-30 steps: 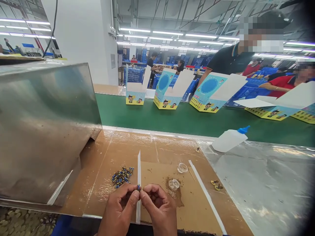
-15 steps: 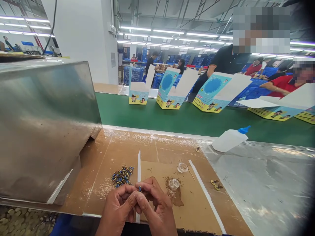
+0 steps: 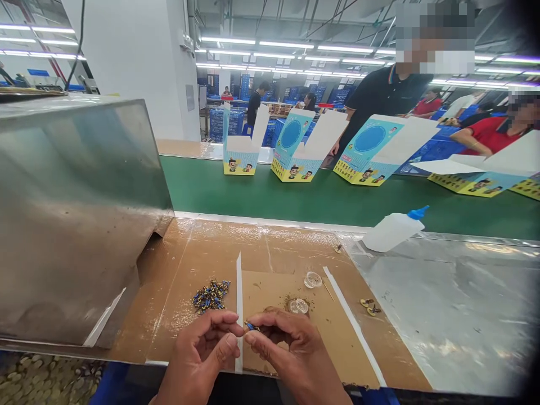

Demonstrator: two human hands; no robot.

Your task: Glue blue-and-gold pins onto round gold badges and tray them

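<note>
My right hand (image 3: 291,344) pinches a tiny blue and gold part (image 3: 252,326) between thumb and fingertips, low over the brown cardboard mat (image 3: 202,253). My left hand (image 3: 202,351) sits right beside it with fingers curled, thumb and forefinger close to the same part. A small heap of the same blue and gold parts (image 3: 210,295) lies just beyond my left hand. Two small clear round caps (image 3: 298,306) (image 3: 313,279) rest on the mat beyond my right hand, the nearer one on a dark stain.
A large steel housing (image 3: 76,214) fills the left. A white squeeze bottle with blue cap (image 3: 394,230) lies on the foil-covered bench (image 3: 455,315). Open printed cartons (image 3: 291,147) stand on the green conveyor (image 3: 295,197). Other people work beyond it. Two gold pieces (image 3: 369,306) lie right of a white strip (image 3: 354,326).
My hands have drawn slightly apart and lower; the small part now sits in my right fingertips, moved a little to the right. The cartons on the belt have shifted right.
</note>
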